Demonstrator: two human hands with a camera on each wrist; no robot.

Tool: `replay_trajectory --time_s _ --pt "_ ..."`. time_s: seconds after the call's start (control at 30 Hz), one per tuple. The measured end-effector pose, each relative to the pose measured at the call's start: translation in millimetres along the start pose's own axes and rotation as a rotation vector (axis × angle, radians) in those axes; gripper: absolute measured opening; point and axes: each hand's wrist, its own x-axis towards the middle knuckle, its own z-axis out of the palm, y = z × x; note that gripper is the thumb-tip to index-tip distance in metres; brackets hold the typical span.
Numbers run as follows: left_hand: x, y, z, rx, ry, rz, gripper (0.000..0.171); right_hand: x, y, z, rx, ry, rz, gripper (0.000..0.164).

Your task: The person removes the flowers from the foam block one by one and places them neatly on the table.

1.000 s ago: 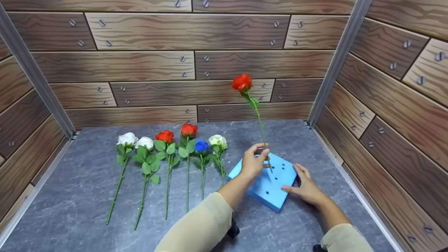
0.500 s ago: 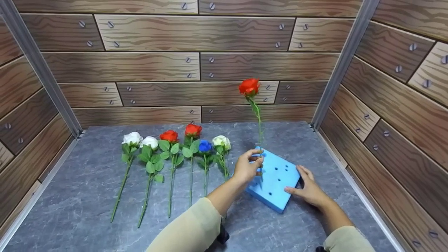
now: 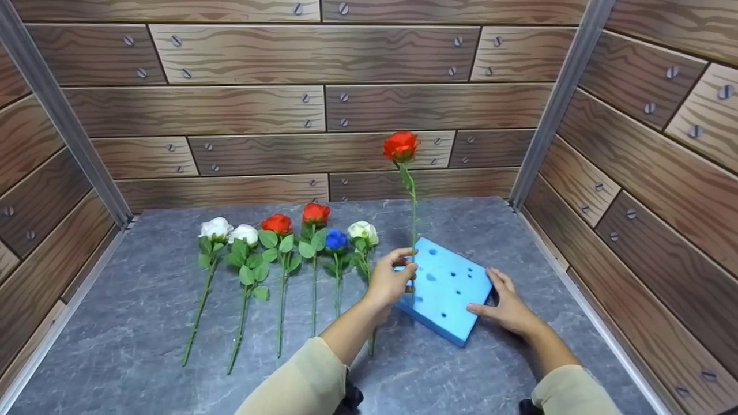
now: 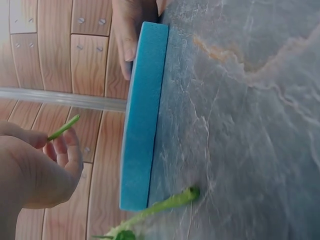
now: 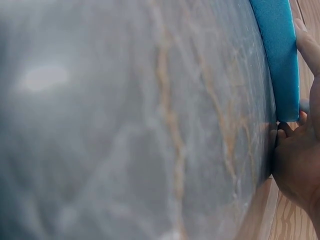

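My left hand (image 3: 391, 278) pinches the stem of a red rose (image 3: 400, 146), held nearly upright over the left part of a blue foam block (image 3: 447, 323). In the left wrist view the stem's cut end (image 4: 65, 127) pokes out past the fingers, apart from the block. Several small holes dot the block's top face. My right hand (image 3: 507, 305) grips the block's right edge, thumb on the top face and fingers along the side. The right wrist view shows this hand (image 5: 300, 155) at the block's corner (image 5: 286, 100).
Left of the block lies a row of roses on the grey marbled table (image 3: 144, 300): two white (image 3: 215, 229), two red (image 3: 276, 223), one blue (image 3: 335, 238) and one cream (image 3: 363, 231). Wood-patterned walls (image 3: 323, 57) enclose the back and sides.
My left hand has carried the rose leftward across the block, and its stem now stands more upright. My right hand stays at the block's right edge.
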Motion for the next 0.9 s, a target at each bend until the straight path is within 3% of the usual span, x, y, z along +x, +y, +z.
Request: replay_trajectory --time_s 0.23,0.47,0.9 --pt "-14.9 8.8 -20.1 0.031 0.025 0.006 0.038 0.8 -0.8 -0.3 0.01 -0.004 -0.003 0.121" --pt "-32.7 13.7 -50.9 0.096 0.048 0.005 0.043 1.0 -0.9 0.4 0.006 0.001 -0.024 0.12" --pt "-65.2 8.9 -105.0 0.144 0.099 -0.033 0.051 3.8 -0.6 -0.4 -0.024 -0.017 -0.004 0.12"
